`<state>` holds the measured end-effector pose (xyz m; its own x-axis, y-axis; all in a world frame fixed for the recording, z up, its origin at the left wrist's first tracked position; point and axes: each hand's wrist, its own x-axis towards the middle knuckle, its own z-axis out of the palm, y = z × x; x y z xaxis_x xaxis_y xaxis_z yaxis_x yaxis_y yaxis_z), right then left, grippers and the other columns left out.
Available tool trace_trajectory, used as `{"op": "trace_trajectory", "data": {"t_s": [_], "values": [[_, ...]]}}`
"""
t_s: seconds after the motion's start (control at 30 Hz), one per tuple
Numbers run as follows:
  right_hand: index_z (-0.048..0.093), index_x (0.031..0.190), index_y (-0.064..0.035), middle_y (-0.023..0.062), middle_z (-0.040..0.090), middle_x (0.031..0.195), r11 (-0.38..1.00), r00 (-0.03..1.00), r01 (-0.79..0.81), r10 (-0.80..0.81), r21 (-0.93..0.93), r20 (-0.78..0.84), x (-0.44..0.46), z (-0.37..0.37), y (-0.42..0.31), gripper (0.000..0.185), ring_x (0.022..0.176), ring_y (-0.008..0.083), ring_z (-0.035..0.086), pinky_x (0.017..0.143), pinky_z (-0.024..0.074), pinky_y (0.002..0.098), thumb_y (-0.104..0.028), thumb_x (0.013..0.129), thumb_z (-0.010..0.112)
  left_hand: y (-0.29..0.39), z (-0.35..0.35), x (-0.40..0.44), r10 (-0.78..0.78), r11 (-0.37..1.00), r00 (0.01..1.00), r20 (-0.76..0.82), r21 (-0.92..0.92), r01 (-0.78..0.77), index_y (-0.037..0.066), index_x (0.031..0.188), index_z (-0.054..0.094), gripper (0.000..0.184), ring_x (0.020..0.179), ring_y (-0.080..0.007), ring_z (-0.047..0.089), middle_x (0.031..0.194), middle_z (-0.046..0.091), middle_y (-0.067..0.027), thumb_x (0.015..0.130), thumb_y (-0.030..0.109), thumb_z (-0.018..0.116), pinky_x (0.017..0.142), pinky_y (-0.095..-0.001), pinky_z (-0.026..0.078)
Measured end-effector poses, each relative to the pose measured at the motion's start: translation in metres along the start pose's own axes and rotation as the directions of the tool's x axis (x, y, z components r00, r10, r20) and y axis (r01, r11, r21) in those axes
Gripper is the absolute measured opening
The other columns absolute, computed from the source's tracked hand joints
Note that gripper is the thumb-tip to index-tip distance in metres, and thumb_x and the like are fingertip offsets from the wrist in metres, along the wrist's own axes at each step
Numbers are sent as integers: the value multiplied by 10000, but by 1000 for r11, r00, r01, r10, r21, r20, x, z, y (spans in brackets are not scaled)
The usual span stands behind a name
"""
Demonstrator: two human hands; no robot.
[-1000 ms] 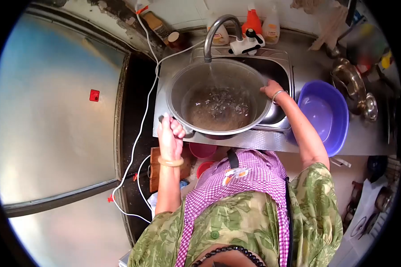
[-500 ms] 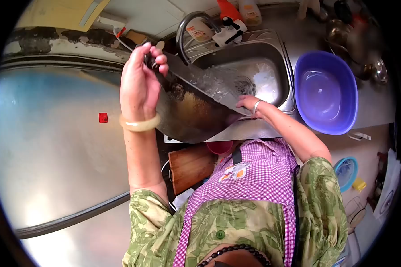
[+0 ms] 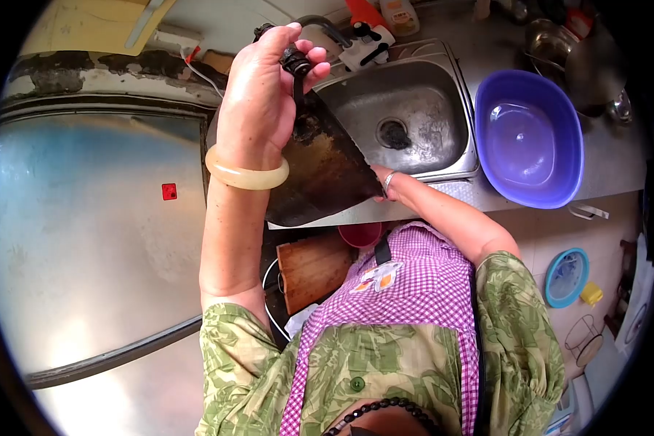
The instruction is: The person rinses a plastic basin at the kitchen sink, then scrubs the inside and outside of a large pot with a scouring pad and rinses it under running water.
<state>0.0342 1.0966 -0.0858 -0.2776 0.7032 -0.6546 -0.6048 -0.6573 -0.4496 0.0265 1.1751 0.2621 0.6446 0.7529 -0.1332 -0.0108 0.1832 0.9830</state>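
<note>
A dark wok [image 3: 323,171] with a browned, blackened underside is tipped up on its side at the left part of the sink [image 3: 436,109]. My left hand [image 3: 269,87] is wrapped around its black handle, raised high near the faucet [image 3: 325,26]. Down at the wok's lower right rim is my right hand [image 3: 383,182], gripping the edge; its fingers are partly hidden behind the wok. The inside of the wok faces away from me. Some wet marks and a dark drain [image 3: 393,134] show in the sink basin.
A purple basin [image 3: 528,138] stands on the counter right of the sink. Bottles [image 3: 400,16] are behind the faucet, and metal pots [image 3: 552,43] sit at the back right. Below the counter are a wooden board [image 3: 316,272] and a red bowl [image 3: 360,234].
The wok has tilted up more steeply, my left hand rising to the right with its handle. My right hand has shifted left along the rim. The water pouring into the sink has gone.
</note>
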Motion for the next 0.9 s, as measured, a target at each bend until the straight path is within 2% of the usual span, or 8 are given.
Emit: {"op": "trace_trajectory", "data": {"t_s": [0.33,0.43,0.53,0.67,0.7,0.8,0.83,0.9], "values": [[535,1250,-254,-25,539,730,986,993,-108,112,-128,27,36,-2,34,374,447,97,398,347,202,259,-244,880,588,-2,-25,-27,-19,999,999,-42,-42,17,13,946,564,168,796,-150,587,850,574,-53,923,175,601,720,-295,514],[513,1293,-281,-30,566,779,997,987,-15,27,-82,156,48,7,43,404,495,93,407,382,223,256,-250,895,573,1,-42,-40,-13,997,999,-43,-76,10,1,973,550,186,819,-149,567,876,561,-50,941,181,587,735,-288,480],[514,1297,-262,-13,596,824,963,999,-11,0,-269,-38,-20,36,10,396,555,92,431,431,258,257,-253,904,560,15,-75,-63,-22,993,999,-44,-113,17,3,992,579,210,819,-147,565,883,575,-41,939,206,597,728,-297,466],[358,1444,-164,41,635,973,978,969,66,-110,-200,-219,-20,35,6,559,599,108,462,454,278,258,-251,919,528,25,-141,-119,-57,972,978,-199,-235,9,-43,1071,526,268,732,-108,462,881,517,-33,963,202,544,632,-253,379],[274,1484,-122,90,629,1093,970,984,73,-108,-232,-140,-29,30,-4,636,631,129,495,450,324,288,-205,910,535,22,-160,-133,-52,962,967,-249,-271,-18,-122,1139,453,344,689,-97,382,828,415,-27,1003,193,453,589,-223,358],[262,1484,-101,142,610,1151,926,919,321,-355,-198,-170,-14,20,5,658,732,149,561,501,424,310,-146,894,549,-4,-211,-167,-90,921,942,-322,-388,-45,-91,1066,494,305,621,-82,374,775,409,-21,995,204,480,492,-202,327],[314,1448,-36,163,606,1179,897,877,403,-435,-180,-204,-19,22,4,632,917,200,616,702,516,339,-97,868,558,-14,-221,-175,-103,906,934,-341,-419,-53,-76,1043,501,295,603,-76,374,760,410,-17,992,215,492,470,-196,323],[367,1406,4,174,607,1195,798,805,487,-567,-355,-172,-23,10,0,593,1021,230,603,832,494,338,-92,854,561,-32,-226,-181,-145,871,896,-419,-484,-86,-35,982,510,268,547,-57,365,717,406,1,985,233,521,408,-179,297]]}}
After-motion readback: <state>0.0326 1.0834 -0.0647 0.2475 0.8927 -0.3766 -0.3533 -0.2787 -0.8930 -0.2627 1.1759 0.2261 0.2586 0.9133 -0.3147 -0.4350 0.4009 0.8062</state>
